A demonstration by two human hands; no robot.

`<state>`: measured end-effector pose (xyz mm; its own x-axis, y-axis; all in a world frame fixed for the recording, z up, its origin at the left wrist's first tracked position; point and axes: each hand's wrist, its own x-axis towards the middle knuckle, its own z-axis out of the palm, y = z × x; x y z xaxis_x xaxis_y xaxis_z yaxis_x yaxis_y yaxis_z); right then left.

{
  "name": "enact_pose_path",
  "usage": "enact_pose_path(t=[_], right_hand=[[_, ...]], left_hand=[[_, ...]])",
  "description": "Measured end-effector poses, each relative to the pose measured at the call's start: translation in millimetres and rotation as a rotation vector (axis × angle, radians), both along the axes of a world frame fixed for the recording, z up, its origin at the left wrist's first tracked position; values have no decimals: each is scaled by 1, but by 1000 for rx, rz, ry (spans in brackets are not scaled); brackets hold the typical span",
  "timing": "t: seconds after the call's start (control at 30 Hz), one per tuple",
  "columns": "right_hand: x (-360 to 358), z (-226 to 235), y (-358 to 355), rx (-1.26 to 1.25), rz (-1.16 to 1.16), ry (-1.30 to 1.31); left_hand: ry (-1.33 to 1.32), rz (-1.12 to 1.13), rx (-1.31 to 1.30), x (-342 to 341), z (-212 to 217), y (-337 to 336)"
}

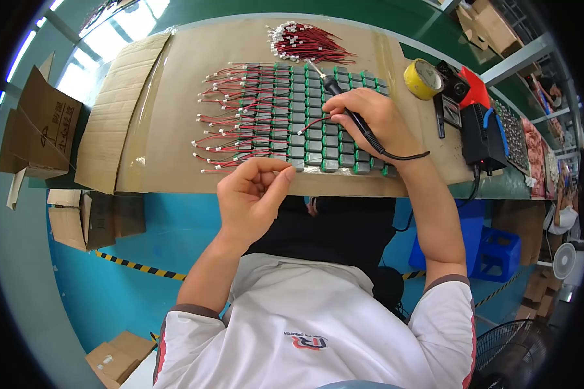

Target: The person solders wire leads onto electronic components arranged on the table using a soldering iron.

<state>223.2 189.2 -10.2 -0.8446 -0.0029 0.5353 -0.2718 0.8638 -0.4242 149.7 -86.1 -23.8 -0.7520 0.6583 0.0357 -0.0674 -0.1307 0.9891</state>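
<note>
At the far left, brown cartons [39,126] stand on the floor, and a strip of cardboard [120,110] lies along the left edge of the bench [175,84]. Next come the packs [305,117]: rows of grey cells with green ends laid flat mid-bench, their red leads [224,120] fanning out to the left with white plugs at the tips. A loose bundle of red wires [305,42] lies behind them, near the far edge.

The left hand [253,194] hovers at the bench's near edge, just in front of the packs' near row; thumb and forefinger are pinched together, the rest curled, but whether anything thin sits between them cannot be told.

The right hand [366,117] rests on the packs' right side, fingers clenched around a black soldering iron [344,104], held like a pen. Its tip points up-left over the cells, and its cord [402,155] loops off the wrist.

Further right sit a yellow tape roll [422,79], a black and red meter [464,87] and a black box [483,136].
</note>
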Motion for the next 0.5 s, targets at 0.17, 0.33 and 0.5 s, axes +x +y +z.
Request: enact_pose_path(t=[0.17,0.33,0.5], right_hand=[[0,5,-3,-88,-6,-48],[8,22,-24,-415,-143,-188],[12,32,-64,-521,-150,-120]], left_hand=[[55,4,-15,-5,-5,-2],[263,15,71,-9,0,10],[609,101,111,-15,10,21]])
